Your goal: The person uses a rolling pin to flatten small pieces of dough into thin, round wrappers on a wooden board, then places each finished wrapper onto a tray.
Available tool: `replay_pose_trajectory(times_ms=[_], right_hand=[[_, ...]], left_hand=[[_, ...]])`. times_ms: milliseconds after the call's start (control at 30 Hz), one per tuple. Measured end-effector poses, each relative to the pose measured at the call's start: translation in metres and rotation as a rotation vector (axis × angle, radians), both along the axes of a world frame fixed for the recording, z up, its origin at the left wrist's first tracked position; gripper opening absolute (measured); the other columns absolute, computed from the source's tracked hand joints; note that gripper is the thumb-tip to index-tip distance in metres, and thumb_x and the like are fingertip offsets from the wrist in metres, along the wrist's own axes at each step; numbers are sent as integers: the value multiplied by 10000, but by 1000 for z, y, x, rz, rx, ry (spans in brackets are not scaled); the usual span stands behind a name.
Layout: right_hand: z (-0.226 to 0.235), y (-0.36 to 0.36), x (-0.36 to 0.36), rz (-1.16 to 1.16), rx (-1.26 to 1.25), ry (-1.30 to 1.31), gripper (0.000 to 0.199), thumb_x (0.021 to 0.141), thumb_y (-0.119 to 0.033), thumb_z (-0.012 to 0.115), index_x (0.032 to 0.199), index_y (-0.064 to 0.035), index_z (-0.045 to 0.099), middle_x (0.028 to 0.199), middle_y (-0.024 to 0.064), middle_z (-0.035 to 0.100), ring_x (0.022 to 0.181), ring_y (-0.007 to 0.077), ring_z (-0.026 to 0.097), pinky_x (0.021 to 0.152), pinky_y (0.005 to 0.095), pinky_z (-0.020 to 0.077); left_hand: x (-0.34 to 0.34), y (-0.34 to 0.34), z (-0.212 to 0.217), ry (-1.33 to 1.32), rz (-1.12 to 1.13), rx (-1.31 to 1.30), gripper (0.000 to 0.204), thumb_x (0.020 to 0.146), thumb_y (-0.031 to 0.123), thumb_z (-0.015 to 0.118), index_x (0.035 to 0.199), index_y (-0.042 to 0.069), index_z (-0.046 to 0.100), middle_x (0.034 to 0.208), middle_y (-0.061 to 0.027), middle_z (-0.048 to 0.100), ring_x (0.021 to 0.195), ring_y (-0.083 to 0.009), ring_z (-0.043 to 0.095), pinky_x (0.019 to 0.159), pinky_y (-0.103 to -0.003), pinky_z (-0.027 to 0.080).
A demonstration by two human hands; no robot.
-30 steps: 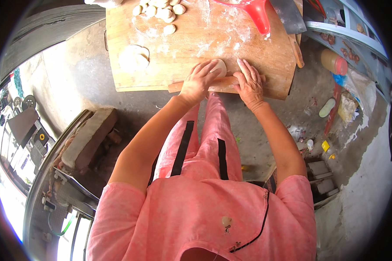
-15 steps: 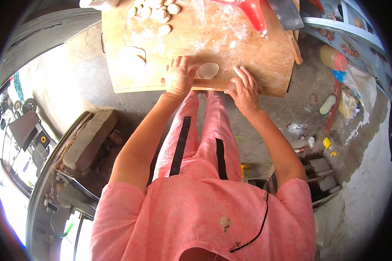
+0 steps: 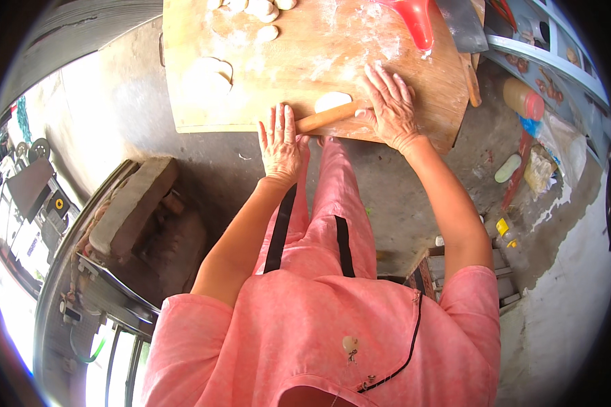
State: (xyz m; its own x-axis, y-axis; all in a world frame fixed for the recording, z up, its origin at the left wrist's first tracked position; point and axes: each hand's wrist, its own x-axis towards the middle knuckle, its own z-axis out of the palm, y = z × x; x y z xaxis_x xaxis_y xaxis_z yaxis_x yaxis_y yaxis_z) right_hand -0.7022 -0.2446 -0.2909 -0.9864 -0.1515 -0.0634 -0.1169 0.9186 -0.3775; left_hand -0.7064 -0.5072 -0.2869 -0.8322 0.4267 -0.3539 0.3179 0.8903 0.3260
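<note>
The rolling pin (image 3: 327, 117) is laid slantwise near the close edge of the wooden board (image 3: 285, 74), its right part set farther up the board than its left; both ends are covered by hands, and only the middle is left in view!

The left end is topped by the left hand (image 3: 280, 146), held flat with the fingers straight and close together, nothing being gripped between them; the other end is covered by the right hand (image 3: 390, 108), its fingers stretched out long and slightly parted, the thumb laid toward the pin; no wrapped grip is shown on either side, and how hard the wood is pressed cannot be told.

Just beyond the pin, between the hands, a pale dough round (image 3: 334, 102) is seen lying flat; its near edge is hidden by the pin, so whether it is pinned beneath cannot be told; off to the left, more flat rounds (image 3: 214, 78) are overlapped in a bright patch; farther up, small dough lumps (image 3: 268, 32) are gathered; flour is scattered over the wood; at the far right, a red scoop (image 3: 419, 30) is seen resting, with a wide blade (image 3: 463, 26) placed beside it.
</note>
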Motion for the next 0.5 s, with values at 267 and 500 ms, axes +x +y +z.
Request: replay_pose_trajectory(times_ms=[267,500], right_hand=[[-21,-18,-48,-137,196,-38,661,892,-408,489,1446,-95,306,1538,85,222,1423,260,177,1138,502,136],[-28,-22,-77,-193,121,27,641,912,-376,451,1475,-149,247,1553,97,171,1441,251,117,1133,551,89]], left_hand=[[-24,5,-16,115,77,-50,723,912,464,442,1470,57,228,1540,-135,189,1439,-316,92,1127,-563,-24],[-59,0,-22,187,50,-37,690,946,503,338,1478,81,223,1545,-138,179,1438,-316,103,1125,-565,2]])
